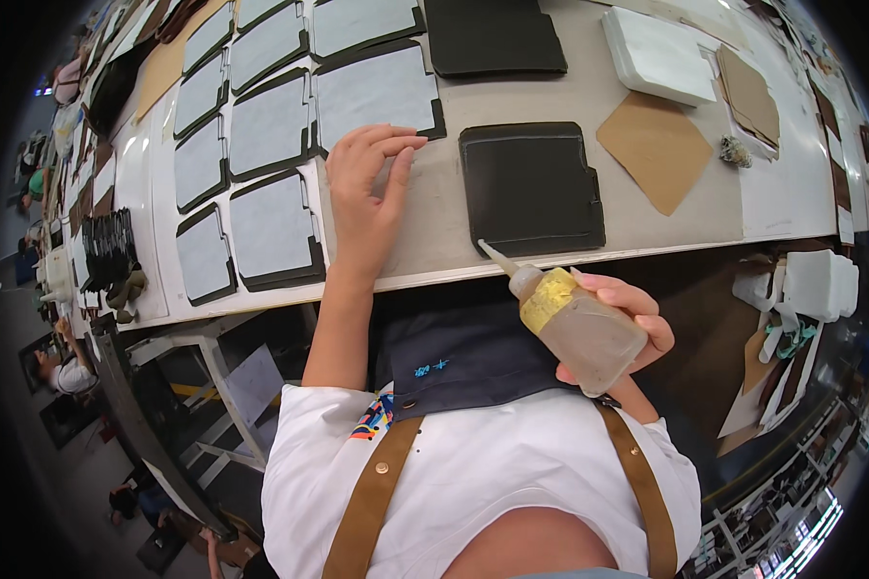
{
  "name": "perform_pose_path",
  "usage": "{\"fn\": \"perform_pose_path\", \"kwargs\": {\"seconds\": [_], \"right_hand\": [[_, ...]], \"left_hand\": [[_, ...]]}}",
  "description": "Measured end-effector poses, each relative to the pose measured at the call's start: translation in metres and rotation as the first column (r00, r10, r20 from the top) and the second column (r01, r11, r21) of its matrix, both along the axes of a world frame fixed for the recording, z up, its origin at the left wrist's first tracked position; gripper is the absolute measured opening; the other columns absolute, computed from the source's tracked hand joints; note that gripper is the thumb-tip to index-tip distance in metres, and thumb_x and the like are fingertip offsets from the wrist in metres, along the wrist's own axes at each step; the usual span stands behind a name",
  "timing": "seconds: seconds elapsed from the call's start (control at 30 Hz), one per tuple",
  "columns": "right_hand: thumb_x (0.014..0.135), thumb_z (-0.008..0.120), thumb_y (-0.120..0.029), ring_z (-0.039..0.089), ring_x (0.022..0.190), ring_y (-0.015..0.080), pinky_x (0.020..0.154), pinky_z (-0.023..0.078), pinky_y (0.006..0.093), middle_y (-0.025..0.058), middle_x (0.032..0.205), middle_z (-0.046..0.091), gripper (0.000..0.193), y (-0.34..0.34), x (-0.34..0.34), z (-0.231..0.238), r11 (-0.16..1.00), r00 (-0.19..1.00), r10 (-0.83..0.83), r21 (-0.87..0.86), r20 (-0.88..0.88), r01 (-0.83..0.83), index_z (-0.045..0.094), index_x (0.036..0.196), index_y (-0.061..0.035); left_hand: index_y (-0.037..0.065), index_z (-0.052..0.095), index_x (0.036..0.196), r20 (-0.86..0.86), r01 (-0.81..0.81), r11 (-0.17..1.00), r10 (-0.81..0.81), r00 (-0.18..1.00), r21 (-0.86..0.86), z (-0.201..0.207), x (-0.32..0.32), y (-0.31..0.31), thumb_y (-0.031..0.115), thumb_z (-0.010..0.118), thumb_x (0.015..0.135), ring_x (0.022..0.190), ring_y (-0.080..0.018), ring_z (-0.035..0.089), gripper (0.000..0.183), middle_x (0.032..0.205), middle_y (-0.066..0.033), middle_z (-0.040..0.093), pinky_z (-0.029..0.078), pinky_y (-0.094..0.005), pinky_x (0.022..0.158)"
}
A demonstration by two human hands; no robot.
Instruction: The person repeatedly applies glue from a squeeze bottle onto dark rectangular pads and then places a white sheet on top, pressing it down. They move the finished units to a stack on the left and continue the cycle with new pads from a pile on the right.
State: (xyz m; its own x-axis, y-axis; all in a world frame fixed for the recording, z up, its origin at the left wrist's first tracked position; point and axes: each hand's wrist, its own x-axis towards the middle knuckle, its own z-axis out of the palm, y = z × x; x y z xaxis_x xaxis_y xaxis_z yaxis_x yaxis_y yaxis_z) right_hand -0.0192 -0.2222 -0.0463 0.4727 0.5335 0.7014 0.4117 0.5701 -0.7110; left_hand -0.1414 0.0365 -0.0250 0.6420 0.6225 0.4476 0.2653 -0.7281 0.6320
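A squeeze bottle [589, 333] with a yellow band and a narrow pointed nozzle is in my right hand [642, 314], its fingers wrapped round the cloudy body. The nozzle tip meets or hovers just over the lower left corner of a dark, flat panel [531, 188] with a stepped right edge; I cannot tell if it touches. A thin pale line runs along the panel's lower edge. My left hand [369, 179] is raised left of the panel, fingers loosely curved and apart, holding nothing. It is nearest to a pale-faced panel [377, 96] with black edges.
Rows of pale-faced, black-edged panels [270, 125] cover the table's left side. A dark stack [492, 39] lies beyond the panel. To the right are a brown square sheet [657, 150], white blocks [657, 53] and brown card pieces [748, 96]. The table's near edge [425, 280] runs before me.
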Motion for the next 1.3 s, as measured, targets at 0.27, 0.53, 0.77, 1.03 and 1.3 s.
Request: {"fn": "perform_pose_path", "kwargs": {"seconds": [0.27, 0.53, 0.77, 1.03, 1.3], "right_hand": [[0.088, 0.053, -0.075, 0.053, 0.127, 0.0341, 0.109, 0.043, 0.0489, 0.0172, 0.136, 0.05, 0.093, 0.014, 0.029, 0.02, 0.867, 0.72, -0.465, -0.099, -0.515, 0.489, 0.032, 0.144, -0.0036], [0.109, 0.037, -0.048, 0.047, 0.134, 0.0289, 0.114, 0.033, 0.0379, 0.0168, 0.147, 0.044, 0.064, -0.044, 0.145, -0.022, 0.491, 0.42, -0.871, -0.407, -0.256, 0.77, 0.042, 0.143, 0.0062], [0.1, 0.059, -0.015, 0.04, 0.141, 0.029, 0.116, 0.031, 0.0391, 0.0163, 0.152, 0.043, 0.044, -0.005, 0.148, 0.039, 0.279, 0.29, -0.847, -0.091, 0.445, 0.956, 0.051, 0.14, 0.0006], [0.091, 0.066, -0.011, 0.062, 0.111, 0.0302, 0.092, 0.051, 0.0387, 0.011, 0.119, 0.066, 0.019, 0.089, 0.2, 0.037, 0.523, 0.563, -0.237, -0.384, 0.792, 0.761, 0.066, 0.109, -0.0016], [0.09, 0.068, -0.011, 0.066, 0.082, 0.0291, 0.071, 0.051, 0.0386, 0.0094, 0.09, 0.068, 0.009, 0.1, 0.208, 0.042, 0.471, 0.61, -0.338, -0.433, 0.717, 0.769, 0.064, 0.087, -0.0035]], "left_hand": [[0.008, 0.074, 0.099, 0.018, -0.011, 1.0, 0.011, 1.0, -0.003, -0.002, 0.0, 0.0, 0.008, 0.064, 0.093, 0.115, -0.0248, 0.059, 0.012, 0.106, -0.003, 0.072, 0.037, -0.0397, 0.104], [0.005, 0.073, 0.101, -0.022, 0.001, 1.0, -0.001, 1.0, 0.003, 0.004, 0.002, -0.003, 0.009, 0.062, 0.095, 0.118, -0.0264, 0.058, 0.014, 0.109, -0.0064, 0.072, 0.039, -0.0391, 0.105], [0.005, 0.073, 0.1, -0.027, 0.0, 1.0, 0.0, 1.0, -0.002, 0.003, 0.003, -0.003, 0.008, 0.061, 0.095, 0.116, -0.0263, 0.059, 0.013, 0.109, -0.0063, 0.072, 0.041, -0.039, 0.104], [0.009, 0.073, 0.097, 0.048, -0.009, 1.0, 0.01, 0.999, -0.024, -0.002, 0.005, -0.001, 0.008, 0.063, 0.092, 0.112, -0.0249, 0.06, 0.011, 0.103, -0.0025, 0.071, 0.038, -0.04, 0.102], [0.008, 0.073, 0.097, 0.037, 0.009, 0.999, -0.007, 0.999, -0.032, 0.002, 0.004, -0.002, 0.007, 0.064, 0.091, 0.112, -0.0257, 0.059, 0.01, 0.104, -0.0029, 0.071, 0.037, -0.0407, 0.103]]}}
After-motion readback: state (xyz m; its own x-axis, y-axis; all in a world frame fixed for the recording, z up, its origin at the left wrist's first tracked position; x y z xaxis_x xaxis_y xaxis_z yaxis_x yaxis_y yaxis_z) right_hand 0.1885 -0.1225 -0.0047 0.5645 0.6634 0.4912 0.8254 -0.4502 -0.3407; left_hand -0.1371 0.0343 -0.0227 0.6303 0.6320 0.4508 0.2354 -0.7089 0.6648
